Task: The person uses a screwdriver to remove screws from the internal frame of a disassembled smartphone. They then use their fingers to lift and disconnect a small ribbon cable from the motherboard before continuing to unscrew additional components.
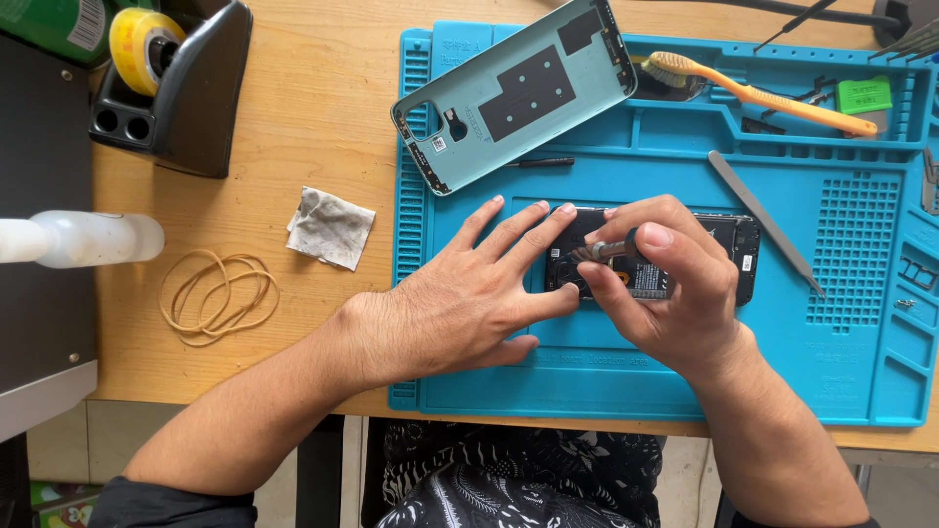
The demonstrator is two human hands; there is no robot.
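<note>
A work mat [489, 391] is lying on the table [313, 117], and an opened phone [729, 244] is lying near the mat's middle. The left hand [460, 303] is resting flat on the mat, its fingertips touching the phone's left end. The right hand [665, 284] is sitting over the phone, pinching a screwdriver [608, 249]. Behind them the phone's back cover [518, 93] is lying tilted. A toothbrush [763, 95] is lying in the mat's rear tray, tweezers [768, 225] right of the phone. Left of the mat, a cloth [331, 227] and rubber bands [217, 295] are lying, a tape dispenser [171, 88] behind them.

A phone-repair bench: a wooden desk [313, 127] carries a blue compartmented repair mat [685, 362], a detached phone back cover [514, 93], tweezers [765, 223], a toothbrush [758, 93], a tape dispenser [171, 83] and a squeeze bottle [83, 240].
</note>
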